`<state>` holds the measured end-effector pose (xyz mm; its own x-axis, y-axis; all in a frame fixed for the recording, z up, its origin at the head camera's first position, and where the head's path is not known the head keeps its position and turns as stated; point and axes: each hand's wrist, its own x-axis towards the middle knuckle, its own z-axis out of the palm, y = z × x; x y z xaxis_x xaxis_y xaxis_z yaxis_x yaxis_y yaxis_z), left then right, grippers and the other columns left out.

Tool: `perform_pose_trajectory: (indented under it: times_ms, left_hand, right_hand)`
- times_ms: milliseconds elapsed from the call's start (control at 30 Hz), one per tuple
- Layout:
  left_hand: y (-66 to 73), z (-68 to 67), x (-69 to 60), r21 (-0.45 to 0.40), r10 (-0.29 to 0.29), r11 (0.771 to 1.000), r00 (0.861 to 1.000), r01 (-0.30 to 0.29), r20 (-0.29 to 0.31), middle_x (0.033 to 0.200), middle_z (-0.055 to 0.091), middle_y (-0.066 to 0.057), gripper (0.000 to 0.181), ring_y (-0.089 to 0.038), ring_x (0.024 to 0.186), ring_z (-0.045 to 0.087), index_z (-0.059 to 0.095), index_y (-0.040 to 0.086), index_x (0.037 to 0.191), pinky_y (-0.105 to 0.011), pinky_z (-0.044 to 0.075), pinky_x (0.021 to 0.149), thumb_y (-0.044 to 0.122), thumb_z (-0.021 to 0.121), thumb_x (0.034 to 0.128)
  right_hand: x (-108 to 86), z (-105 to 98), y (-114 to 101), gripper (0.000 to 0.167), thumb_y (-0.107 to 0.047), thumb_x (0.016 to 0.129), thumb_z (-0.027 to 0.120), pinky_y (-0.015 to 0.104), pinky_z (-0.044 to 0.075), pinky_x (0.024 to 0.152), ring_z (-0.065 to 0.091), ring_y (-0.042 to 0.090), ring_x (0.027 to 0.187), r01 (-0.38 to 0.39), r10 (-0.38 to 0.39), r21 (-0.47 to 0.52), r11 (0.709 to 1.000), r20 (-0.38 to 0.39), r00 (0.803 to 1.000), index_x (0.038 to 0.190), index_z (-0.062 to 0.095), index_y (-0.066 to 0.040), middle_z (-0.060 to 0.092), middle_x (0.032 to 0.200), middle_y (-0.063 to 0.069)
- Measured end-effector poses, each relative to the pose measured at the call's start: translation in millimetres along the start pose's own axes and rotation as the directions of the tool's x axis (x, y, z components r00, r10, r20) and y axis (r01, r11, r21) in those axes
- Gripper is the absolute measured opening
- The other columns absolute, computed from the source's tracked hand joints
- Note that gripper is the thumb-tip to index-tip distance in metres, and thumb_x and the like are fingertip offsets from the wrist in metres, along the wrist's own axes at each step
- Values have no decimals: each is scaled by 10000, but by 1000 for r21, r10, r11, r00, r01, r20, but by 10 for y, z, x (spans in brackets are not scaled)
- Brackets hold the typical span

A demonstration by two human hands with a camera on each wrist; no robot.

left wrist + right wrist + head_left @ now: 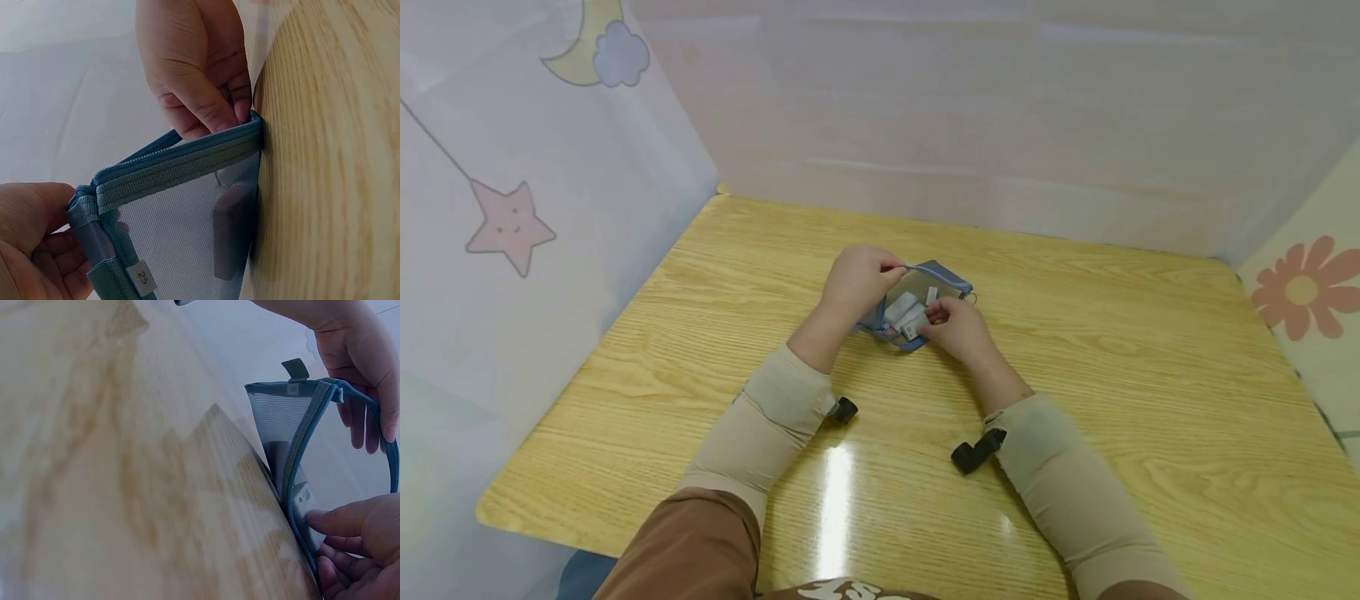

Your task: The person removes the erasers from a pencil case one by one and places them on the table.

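Note:
A blue-edged mesh zipper pouch [947, 275] stands on the table with its mouth unzipped. My left hand [856, 285] pinches the rim of the pouch, thumb against fingers. At the opposite side of the mouth, my right hand [958, 329] reaches in. Its thumb and fingers pinch a small white eraser [305, 503] with dark print like "4B". Several more small white blocks [900, 307] lie inside the pouch. Through the mesh in the left wrist view, a rounded block [231, 231] shows as a dark shape. A small tag [141, 278] marked 25 hangs at the pouch's edge.
The wood-grain table [1112, 358] extends around the pouch on all sides. Pale printed sheets [925, 108] stand behind and beside the table. Dark wrist cameras [977, 452] stick out from both sleeves, low over the tabletop.

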<state>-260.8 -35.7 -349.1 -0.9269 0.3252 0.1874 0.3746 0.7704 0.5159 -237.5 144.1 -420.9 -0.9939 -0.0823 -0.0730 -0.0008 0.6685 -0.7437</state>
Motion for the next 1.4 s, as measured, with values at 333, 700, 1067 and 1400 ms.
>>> perform_pose_trajectory:
  times_ms: [333, 700, 1067, 1400]
  left_hand:
    - [-2, 7, 2, -6, -19, 1000, 1000, 19, 13, 997, 682, 38, 214, -101, 859, 612, 725, 203, 1013, -251, 491, 730, 309, 574, 905]
    - [-19, 8, -3, -13, -12, 1000, 1000, 12, -3, 976, 686, 42, 207, -90, 825, 606, 732, 203, 988, -247, 484, 708, 310, 577, 903]
    - [-44, 16, 14, -14, -21, 1000, 1000, 21, 3, 970, 684, 52, 209, -87, 823, 603, 733, 207, 984, -246, 483, 714, 321, 580, 900]
    - [-52, 29, 19, -10, -19, 1000, 1000, 19, 12, 971, 683, 52, 224, -97, 848, 604, 732, 190, 993, -254, 483, 726, 327, 583, 897]
  right_hand:
    - [-19, -19, 1, 277, -163, 805, 702, 314, 462, 747, 558, 213, 870, -19, 19, 10, 1000, 29, 999, 1035, 621, -32, 616, 959, 105]
    - [-9, -98, 44, 205, -152, 836, 670, 273, 449, 699, 546, 201, 829, -2, 0, 42, 999, 44, 999, 1002, 656, -32, 628, 931, 103]
    - [-30, -139, 38, 150, -103, 841, 658, 258, 441, 669, 523, 191, 803, -1, -10, 121, 993, 84, 996, 963, 636, -19, 609, 918, 102]
    - [-16, -135, 89, 113, -96, 822, 676, 298, 435, 709, 526, 199, 818, 63, -61, -6, 998, 139, 988, 931, 668, -67, 608, 897, 68]
